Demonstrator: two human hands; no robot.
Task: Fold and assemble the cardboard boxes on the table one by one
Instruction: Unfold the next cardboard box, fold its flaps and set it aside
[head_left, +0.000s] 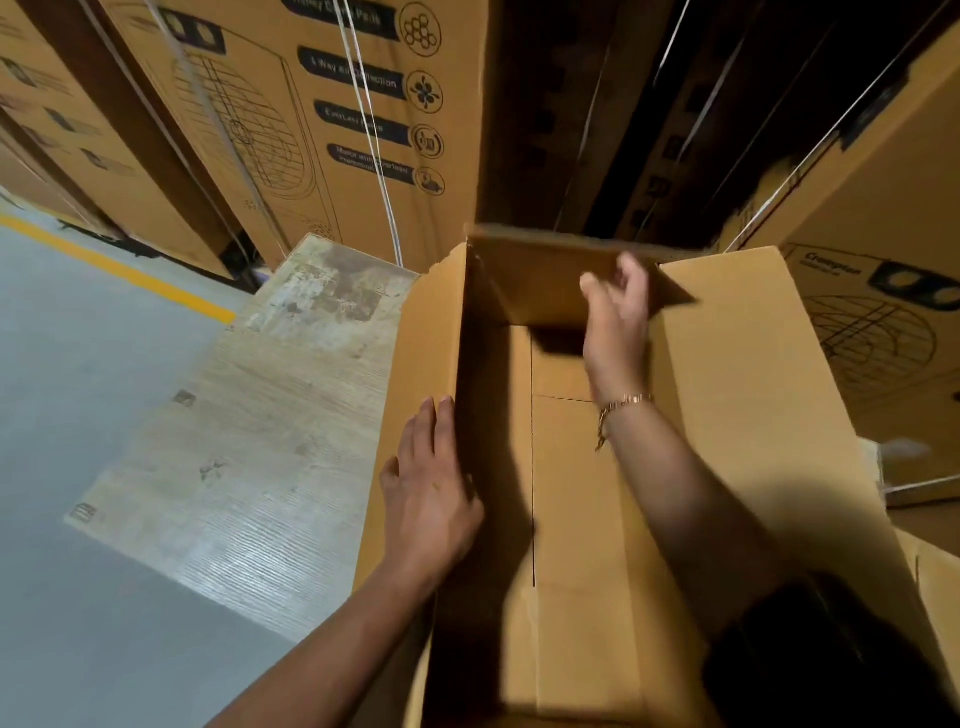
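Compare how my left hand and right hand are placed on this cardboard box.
The left hand lies flat, fingers straight, against the outside of the left flap; the right hand reaches across the open box to the far flap. The left hand is sharp; the right hand is blurred, its grip unclear. The right wrist wears a bracelet; the left is bare. Both touch flaps of one box.

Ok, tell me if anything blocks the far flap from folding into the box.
Nothing visible does. The right hand touches the far flap, tilted inward over the box, whose inside lies bare. The left hand rests on the left wall, clear of it.
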